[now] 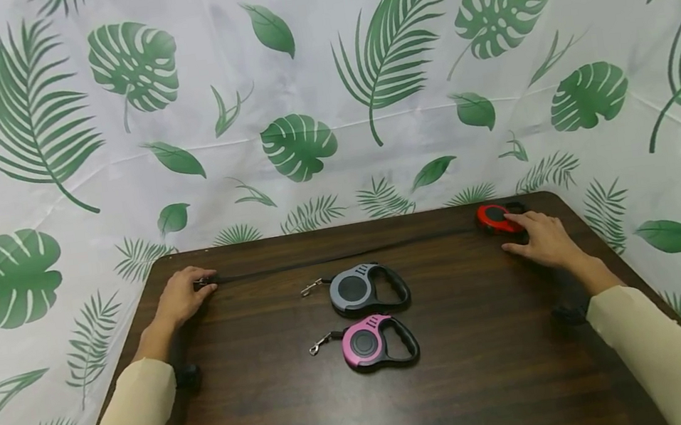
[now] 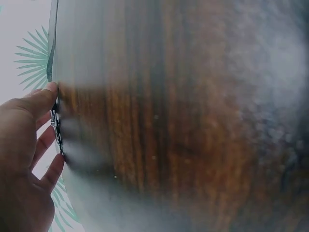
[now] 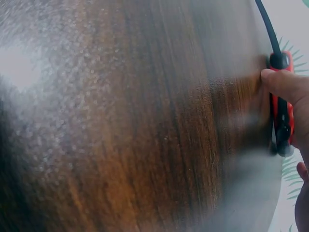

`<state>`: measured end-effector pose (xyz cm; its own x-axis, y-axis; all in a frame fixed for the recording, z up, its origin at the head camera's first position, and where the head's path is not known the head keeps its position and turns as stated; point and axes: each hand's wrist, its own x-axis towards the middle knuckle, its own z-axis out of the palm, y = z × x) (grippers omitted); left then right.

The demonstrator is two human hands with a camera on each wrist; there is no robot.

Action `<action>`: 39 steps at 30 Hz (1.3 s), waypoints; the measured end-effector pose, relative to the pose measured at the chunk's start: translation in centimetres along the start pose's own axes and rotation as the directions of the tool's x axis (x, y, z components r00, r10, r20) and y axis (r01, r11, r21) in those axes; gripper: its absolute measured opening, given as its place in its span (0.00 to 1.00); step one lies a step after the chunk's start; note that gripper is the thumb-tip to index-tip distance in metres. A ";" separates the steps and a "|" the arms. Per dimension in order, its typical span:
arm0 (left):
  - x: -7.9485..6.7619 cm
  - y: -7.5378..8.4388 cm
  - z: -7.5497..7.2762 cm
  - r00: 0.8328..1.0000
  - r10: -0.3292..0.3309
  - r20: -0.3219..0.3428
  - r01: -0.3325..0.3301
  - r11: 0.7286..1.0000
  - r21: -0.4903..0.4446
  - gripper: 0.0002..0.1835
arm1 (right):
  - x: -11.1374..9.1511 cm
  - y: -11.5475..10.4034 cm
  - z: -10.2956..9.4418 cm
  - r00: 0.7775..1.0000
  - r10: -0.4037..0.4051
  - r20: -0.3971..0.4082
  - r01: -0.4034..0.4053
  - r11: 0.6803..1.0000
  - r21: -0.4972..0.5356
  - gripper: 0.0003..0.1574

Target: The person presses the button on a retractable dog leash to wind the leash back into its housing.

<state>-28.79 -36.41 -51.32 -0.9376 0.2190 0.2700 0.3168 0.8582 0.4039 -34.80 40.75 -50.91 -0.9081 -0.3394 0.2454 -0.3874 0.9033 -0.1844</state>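
Left hand: by the far left of the table (image 1: pixel 265 423), the left hand (image 1: pixel 186 295) has thumb and fingers bent nearly together, pinching the metal clip (image 1: pixel 202 282).
Black strap: from the clip, the black strap (image 1: pixel 346 256) stretches rightward along the far side, nearly straight, its right end slightly farther from the person.
Grey leash: at centre, near side of the strap and apart from it, the grey leash (image 1: pixel 351 290) lies flat, long axis left to right, hook (image 1: pixel 311 287) left, handle right.
Pink leash: just beside the grey one, nearer the person, the pink leash (image 1: pixel 363 344) lies the same way round.
Red leash: near the far right corner, the red leash (image 1: pixel 494 219) has its strap outlet facing left and black handle right; long axis roughly left to right.
Right hand: fingers extended onto the red casing, thumb spread aside; the right hand (image 1: pixel 540 238) rests there without a closed grip.
Obstruction: the right hand hides part of the red casing; the left hand partly covers the clip.
Backdrop: leaf-print cloth (image 1: pixel 311 87) behind the table.
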 end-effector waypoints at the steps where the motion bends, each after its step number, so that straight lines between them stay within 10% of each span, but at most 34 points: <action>1: 0.0 0.0 0.0 1.000 -0.001 -0.003 0.001 1.000 -0.001 0.18 | 0.0 0.0 0.0 1.000 0.003 -0.004 -0.003 1.000 0.002 0.49; 39: -0.7 0.7 -0.6 0.996 -0.089 -0.005 0.088 0.993 -0.082 0.05 | 0.1 -0.4 0.5 0.999 0.014 -0.043 -0.012 0.999 0.033 0.43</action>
<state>-27.80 -36.21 -50.68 -0.9614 0.1397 0.2371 0.2435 0.8333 0.4964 -34.81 40.26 -51.34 -0.9057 -0.3152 0.2835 -0.3811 0.8982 -0.2191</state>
